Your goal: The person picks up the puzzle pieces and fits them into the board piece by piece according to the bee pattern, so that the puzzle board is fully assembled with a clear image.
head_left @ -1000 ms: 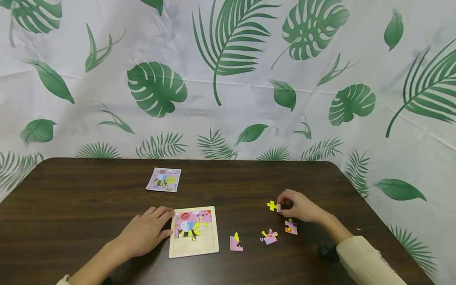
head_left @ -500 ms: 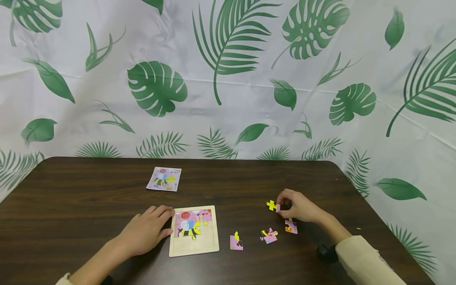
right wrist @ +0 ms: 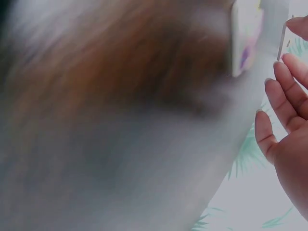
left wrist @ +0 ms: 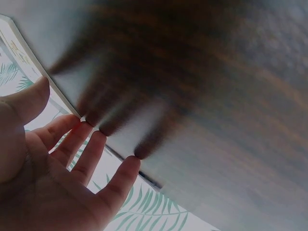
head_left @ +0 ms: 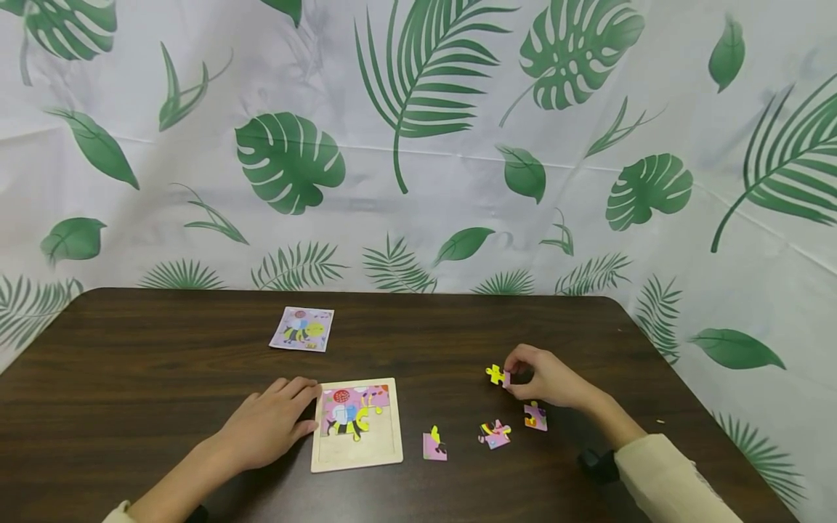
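A square wooden puzzle tray [head_left: 356, 461] lies on the table, its upper part filled with joined pieces [head_left: 346, 420] of a bee picture. My left hand [head_left: 268, 428] rests on the table at the tray's left side, fingers extended, fingertips at its edge. Over on the right, my right hand [head_left: 546, 378] pinches a yellow and pink puzzle piece [head_left: 497, 375] between thumb and fingers. In the right wrist view that piece [right wrist: 282, 42] appears edge-on as a thin strip. Three loose pieces lie between tray and right hand: one pink and yellow [head_left: 434, 446], one striped [head_left: 495, 434], one pink [head_left: 535, 417].
A printed picture card [head_left: 302, 329] of the bee lies behind the tray. The dark wooden table [head_left: 196, 341] ends at a leaf-patterned cloth [head_left: 451, 203] at the back and right. A tiny light scrap [head_left: 660, 421] lies near the right edge.
My right hand, still pinching the yellow and pink puzzle piece, has shifted slightly left and away from me. The left hand, tray and loose pieces stay where they were.
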Available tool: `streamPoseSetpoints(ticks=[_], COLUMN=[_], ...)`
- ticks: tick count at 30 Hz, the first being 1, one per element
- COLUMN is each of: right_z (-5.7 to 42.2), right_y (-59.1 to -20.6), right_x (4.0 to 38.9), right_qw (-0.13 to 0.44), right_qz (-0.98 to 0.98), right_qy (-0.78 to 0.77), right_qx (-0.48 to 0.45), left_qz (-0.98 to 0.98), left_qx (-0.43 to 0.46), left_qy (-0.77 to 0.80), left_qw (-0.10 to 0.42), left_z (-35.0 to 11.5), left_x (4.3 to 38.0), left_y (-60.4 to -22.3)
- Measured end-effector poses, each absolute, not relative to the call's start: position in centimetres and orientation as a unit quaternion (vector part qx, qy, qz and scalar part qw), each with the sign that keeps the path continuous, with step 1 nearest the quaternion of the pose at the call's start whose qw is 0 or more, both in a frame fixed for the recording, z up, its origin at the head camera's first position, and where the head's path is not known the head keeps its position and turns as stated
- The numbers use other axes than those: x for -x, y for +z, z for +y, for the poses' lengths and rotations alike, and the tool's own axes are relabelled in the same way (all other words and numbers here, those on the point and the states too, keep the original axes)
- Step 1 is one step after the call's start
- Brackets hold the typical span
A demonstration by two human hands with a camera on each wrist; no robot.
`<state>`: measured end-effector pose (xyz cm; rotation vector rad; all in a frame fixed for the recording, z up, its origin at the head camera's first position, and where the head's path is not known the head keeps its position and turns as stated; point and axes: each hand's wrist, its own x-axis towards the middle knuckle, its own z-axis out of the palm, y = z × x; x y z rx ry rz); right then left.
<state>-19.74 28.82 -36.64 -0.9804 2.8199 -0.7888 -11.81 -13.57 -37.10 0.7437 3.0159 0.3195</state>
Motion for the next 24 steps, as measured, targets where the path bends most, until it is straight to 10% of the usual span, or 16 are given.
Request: streamPoseSetpoints(ticks=[24], right_z=[18.3], right_y=[-34.5], right_x=[18.7], right_qw=[0.066], right_qz=[0.893], right_qy=[-0.228], right_qx=[0.382], left_qz=[0.966], left_qx=[-0.239], left_qy=[0.1], left_qw=[0.01], left_z=[-13.6], left_x=[11.8], left_y=[-37.0])
